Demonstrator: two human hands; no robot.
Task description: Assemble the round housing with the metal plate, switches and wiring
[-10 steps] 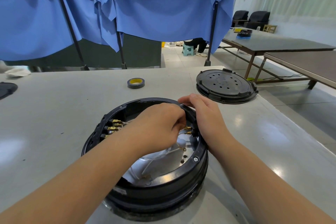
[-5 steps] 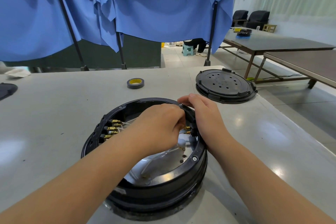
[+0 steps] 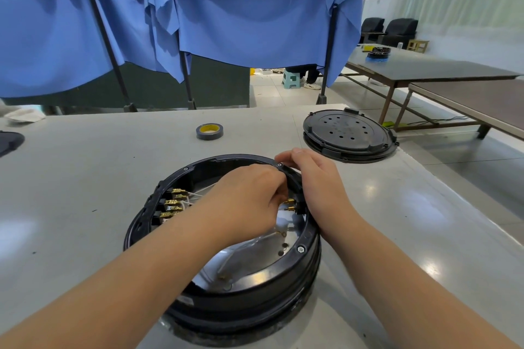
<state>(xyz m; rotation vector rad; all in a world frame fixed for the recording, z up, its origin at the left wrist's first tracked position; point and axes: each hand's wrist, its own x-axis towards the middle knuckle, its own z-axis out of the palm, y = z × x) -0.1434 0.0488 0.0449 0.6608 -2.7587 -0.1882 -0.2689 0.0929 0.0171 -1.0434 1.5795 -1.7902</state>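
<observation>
The round housing (image 3: 226, 286) sat on the grey table (image 3: 71, 178), the right hand (image 3: 314, 178) gripping its far-right rim while the left hand (image 3: 243, 201), fingers curled inside, reached toward the brass switch terminals (image 3: 290, 205); its hold was hidden.

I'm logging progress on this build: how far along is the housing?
Done: the metal plate lies inside the housing, and brass terminals with white wires line its left wall. In hand: the left hand works with curled fingers at the terminals on the right wall, its grip hidden; the right hand steadies the rim. Left: the lid still lies apart on the table.
</observation>
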